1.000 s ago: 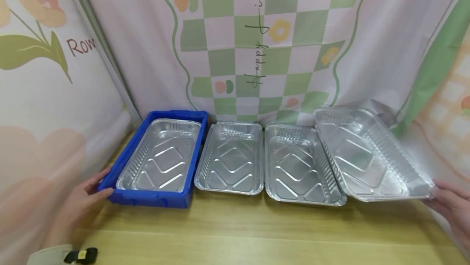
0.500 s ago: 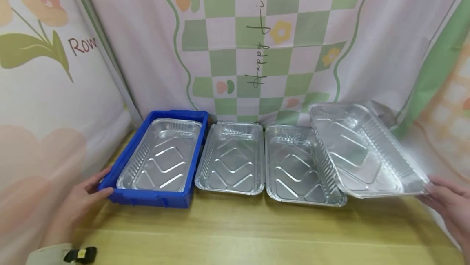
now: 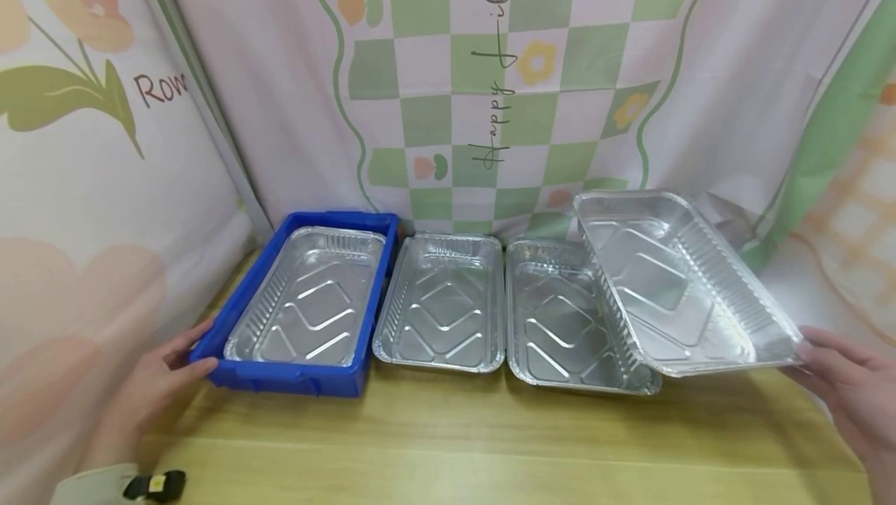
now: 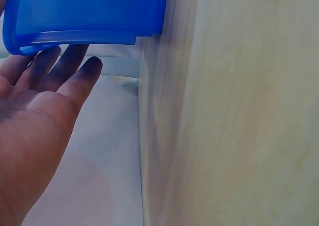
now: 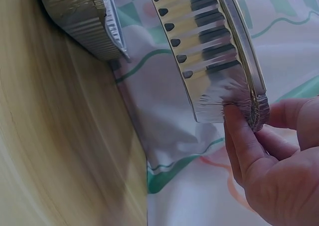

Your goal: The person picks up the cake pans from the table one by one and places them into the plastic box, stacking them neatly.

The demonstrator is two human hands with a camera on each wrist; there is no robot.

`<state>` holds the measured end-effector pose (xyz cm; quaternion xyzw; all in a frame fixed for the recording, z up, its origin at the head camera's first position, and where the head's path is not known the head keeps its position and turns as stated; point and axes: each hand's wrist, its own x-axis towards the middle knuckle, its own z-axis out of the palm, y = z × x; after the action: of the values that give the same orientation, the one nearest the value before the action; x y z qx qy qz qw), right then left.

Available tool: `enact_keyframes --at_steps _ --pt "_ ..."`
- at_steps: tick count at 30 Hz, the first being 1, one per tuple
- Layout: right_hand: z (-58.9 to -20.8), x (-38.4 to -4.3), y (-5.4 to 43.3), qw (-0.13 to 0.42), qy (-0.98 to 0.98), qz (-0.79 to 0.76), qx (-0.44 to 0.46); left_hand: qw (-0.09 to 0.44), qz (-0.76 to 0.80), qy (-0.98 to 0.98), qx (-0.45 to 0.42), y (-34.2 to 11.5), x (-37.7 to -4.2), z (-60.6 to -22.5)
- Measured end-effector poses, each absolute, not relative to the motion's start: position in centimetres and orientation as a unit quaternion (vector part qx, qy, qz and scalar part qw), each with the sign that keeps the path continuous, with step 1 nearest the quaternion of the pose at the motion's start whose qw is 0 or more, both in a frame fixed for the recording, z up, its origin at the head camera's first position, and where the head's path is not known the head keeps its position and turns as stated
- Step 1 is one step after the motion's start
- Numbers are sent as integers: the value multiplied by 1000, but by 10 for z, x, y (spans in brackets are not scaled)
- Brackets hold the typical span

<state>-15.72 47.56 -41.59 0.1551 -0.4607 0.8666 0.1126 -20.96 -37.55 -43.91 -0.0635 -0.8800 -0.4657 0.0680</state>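
In the head view, a rectangular foil pan (image 3: 658, 279) hangs tilted at the right, raised above the table. My right hand (image 3: 843, 376) pinches its near right corner, thumb on the rim and fingers against the outer wall, as the right wrist view shows at the crimped foil corner (image 5: 219, 99). At the left a blue plastic bin (image 3: 287, 379) stands on the table with another foil pan (image 3: 308, 306) inside it. My left hand (image 3: 150, 380) holds the bin's near left corner between thumb and fingers; in the left wrist view the fingers (image 4: 70, 69) touch its outer side.
Two more foil pans, a middle one (image 3: 442, 306) and a right one (image 3: 560, 318), stand side by side on the wooden table (image 3: 490, 443). The raised pan overlaps the right one in view. Patterned cloth curtains (image 3: 539, 116) enclose the table at the back and sides.
My right hand has moved leftward and slightly up with the raised foil pan, which now covers more of the pan beside it. My left hand and the blue bin have stayed in place.
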Motion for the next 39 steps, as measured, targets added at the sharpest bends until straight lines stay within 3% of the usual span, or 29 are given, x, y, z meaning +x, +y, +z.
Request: enact_keyframes --at_steps 39 --pt "-398 -164 428 103 -492 861 82 76 -468 -877 -77 -377 -210 -441"
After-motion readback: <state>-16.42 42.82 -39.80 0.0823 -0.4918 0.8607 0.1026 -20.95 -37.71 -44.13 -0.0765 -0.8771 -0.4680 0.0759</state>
